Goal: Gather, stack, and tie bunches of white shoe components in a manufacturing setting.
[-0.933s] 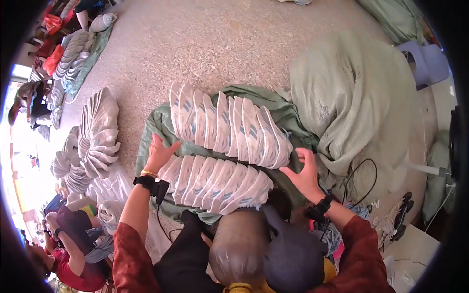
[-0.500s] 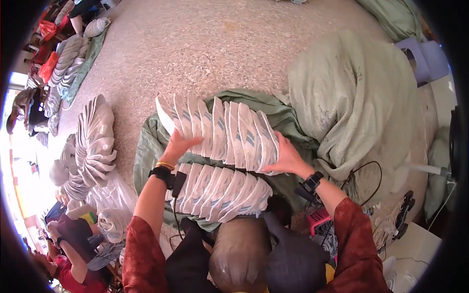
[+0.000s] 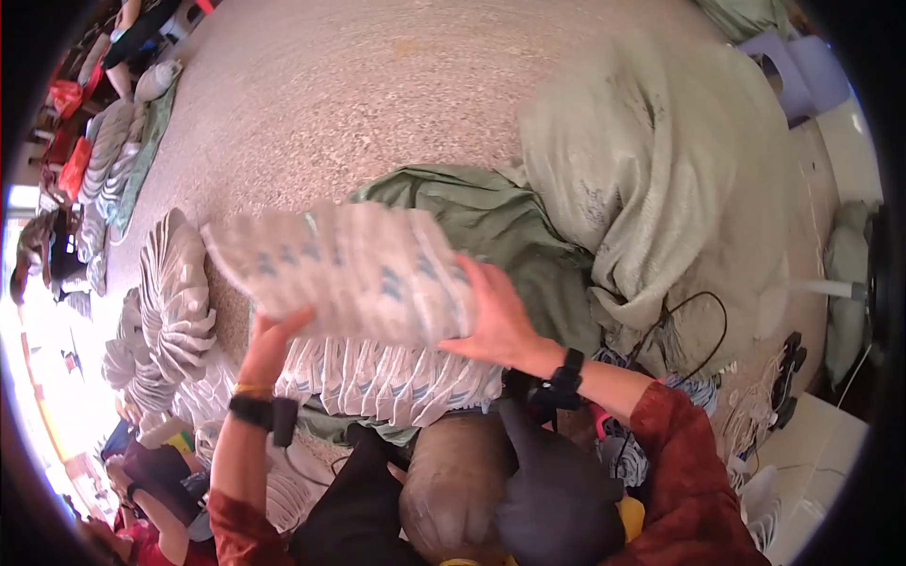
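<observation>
Since the earlier frame the upper row of white pieces has left the green cloth and swung toward 9 o'clock; we now see it raised and blurred, pressed end to end between both hands. The left hand props its lower end at 7 o'clock, fingers spread and bearing against the stack. The right hand presses flat on the opposite end at 3 o'clock, fingers extended together on the pieces. The pieces look thin and soft, white with small blue marks, packed face to face like a fanned deck.

Directly beneath, at 6 o'clock, a second row of the same pieces lies on the dark green cloth, its ribbed edges showing. A pale green sack, crumpled and bulging, stands at 2 o'clock of the lifted row; what it holds is hidden. At 9 o'clock, curved fans of similar white pieces rest on the speckled floor. A black cable loops by the sack's foot. Both wrists carry dark bands over red sleeves.
</observation>
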{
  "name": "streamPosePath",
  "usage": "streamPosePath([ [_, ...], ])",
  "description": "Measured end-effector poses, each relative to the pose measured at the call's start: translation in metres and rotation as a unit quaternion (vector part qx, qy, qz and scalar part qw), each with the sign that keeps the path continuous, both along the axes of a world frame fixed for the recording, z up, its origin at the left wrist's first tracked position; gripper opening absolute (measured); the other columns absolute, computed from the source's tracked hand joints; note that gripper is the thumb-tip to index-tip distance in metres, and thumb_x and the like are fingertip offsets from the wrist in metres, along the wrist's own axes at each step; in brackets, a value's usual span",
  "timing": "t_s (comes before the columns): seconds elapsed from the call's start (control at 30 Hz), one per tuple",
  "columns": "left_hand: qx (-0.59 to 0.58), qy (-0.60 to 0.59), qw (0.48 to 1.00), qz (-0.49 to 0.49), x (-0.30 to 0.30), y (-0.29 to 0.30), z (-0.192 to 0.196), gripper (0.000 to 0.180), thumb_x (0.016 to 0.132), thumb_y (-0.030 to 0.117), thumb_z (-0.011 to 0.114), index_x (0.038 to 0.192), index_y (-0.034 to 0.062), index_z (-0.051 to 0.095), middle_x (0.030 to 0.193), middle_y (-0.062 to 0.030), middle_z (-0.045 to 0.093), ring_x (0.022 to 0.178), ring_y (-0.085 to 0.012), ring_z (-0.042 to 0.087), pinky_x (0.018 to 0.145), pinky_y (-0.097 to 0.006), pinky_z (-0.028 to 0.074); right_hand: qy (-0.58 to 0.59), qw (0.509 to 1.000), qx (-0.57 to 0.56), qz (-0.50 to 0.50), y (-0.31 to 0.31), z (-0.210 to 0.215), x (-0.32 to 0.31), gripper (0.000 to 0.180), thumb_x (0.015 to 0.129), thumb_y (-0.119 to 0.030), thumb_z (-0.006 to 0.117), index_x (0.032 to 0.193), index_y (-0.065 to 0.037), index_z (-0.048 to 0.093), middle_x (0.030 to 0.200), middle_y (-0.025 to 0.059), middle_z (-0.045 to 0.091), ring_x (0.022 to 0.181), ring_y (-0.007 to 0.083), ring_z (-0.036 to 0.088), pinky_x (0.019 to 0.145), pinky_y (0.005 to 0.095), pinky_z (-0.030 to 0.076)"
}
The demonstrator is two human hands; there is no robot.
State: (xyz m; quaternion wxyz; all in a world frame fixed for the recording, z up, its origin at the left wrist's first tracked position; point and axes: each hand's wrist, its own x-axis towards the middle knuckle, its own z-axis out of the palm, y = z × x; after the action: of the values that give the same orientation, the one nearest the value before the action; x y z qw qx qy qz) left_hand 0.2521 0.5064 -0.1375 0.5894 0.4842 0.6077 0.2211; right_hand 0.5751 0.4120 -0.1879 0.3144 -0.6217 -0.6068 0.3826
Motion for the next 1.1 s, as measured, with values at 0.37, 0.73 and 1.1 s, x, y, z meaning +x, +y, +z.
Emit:
streamPosePath([
  [0.37,0.072,0.106,0.991,0.040,-0.080,-0.017,0.045,0.038,0.089,0.008,0.064,0.124,-0.0038,0.058,0.117,-0.0077,0.065,0.107,-0.0169,0.060,0.095,-0.031,0.046,0.088,0.992,0.066,0.065,0.030,0.029,-0.043,0.098,0.059,-0.026,0.087,0.139,-0.001,0.037,0.124,0.0244,0.050,0.118,0.0412,0.048,0.102,0.0450,0.040],
  [0.73,-0.070,-0.084,0.994,-0.008,0.033,0.044,-0.050,0.036,0.089,0.009,0.067,0.121,-0.0052,0.061,0.117,-0.0102,0.067,0.105,-0.0202,0.065,0.097,-0.032,0.048,-0.034,0.998,-0.006,0.046,0.033,-0.034,0.042,0.103,0.056,-0.035,0.087,0.140,-0.003,0.036,0.126,0.0263,0.052,0.119,0.0409,0.050,0.103,0.0465,0.041],
  [1.1,0.023,0.102,0.994,0.026,-0.018,0.014,-0.145,0.094,0.085,0.028,0.075,0.147,-0.0071,0.014,0.130,-0.0194,0.055,0.116,-0.0205,0.057,0.098,-0.030,0.045,-0.073,0.980,-0.142,0.116,0.009,-0.081,0.063,0.120,0.062,-0.045,0.086,0.153,-0.006,0.018,0.146,0.0268,0.036,0.137,0.0394,0.037,0.113,0.0439,0.032],
])
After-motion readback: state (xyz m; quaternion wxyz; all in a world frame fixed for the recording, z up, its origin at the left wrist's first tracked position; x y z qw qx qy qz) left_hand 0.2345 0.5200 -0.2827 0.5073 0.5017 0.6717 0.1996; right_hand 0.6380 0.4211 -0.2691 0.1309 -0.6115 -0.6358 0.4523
